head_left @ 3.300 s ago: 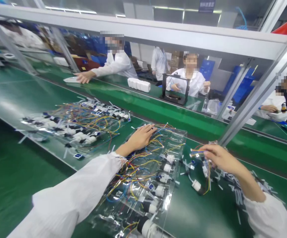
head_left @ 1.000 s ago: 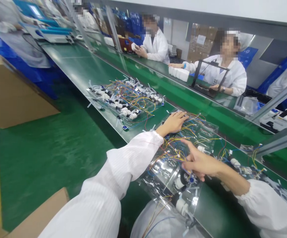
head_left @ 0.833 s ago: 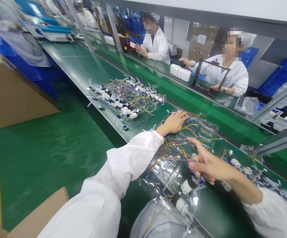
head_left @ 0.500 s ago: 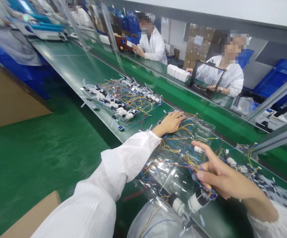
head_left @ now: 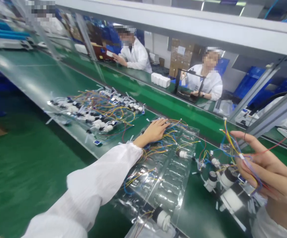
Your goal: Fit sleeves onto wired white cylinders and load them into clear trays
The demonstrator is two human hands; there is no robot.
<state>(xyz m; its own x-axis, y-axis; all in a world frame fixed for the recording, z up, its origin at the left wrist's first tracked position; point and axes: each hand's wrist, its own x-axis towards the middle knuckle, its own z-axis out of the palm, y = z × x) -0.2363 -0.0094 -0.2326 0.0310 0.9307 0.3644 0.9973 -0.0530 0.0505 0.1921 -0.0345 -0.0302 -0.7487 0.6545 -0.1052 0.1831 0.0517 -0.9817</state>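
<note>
Right hand [head_left: 267,170] has shifted off the plastic tray [head_left: 174,185] to its right, fingers closed on loose wires [head_left: 229,140], maybe since they're easy to grab; can't tell if the white motors [head_left: 231,200] below hang from them. Left hand [head_left: 154,132] lies flat, unclenched, on the tray's far end, probably steadying it.

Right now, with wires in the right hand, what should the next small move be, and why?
I'd probably lower the right hand slightly toward the green surface: it holds bunched wires, with several black-and-white parts below them in view, and slack should lessen any tug if they are joined, which I can't tell. The left hand lies on the clear tray.
</note>
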